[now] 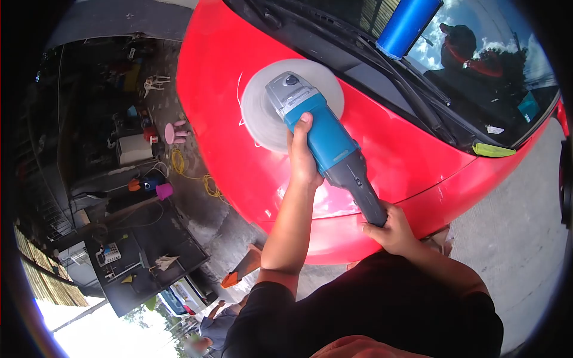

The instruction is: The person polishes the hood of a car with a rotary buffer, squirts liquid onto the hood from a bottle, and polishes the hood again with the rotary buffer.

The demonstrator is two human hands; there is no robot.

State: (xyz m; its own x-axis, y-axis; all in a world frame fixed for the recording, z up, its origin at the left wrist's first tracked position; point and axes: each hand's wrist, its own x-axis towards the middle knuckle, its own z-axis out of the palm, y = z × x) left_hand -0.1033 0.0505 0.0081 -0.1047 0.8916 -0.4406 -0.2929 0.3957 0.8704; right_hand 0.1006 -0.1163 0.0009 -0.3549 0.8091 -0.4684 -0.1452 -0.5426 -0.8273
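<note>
One round white pad (pixel 255 101) lies over the glossy red metal bonnet (pixel 209 107), near its windscreen edge. Left grip (pixel 303 156), nearer this pad, is closed on the teal-and-black plastic polisher (pixel 325 134), whose long axis slants rightward to the right grip (pixel 395 231), wrapped around the black handle (pixel 363 190).

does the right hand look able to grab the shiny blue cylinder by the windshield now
Probably not: the right hand grips the black rear handle of the teal polisher, and the blue cylinder lies farther off.
</note>
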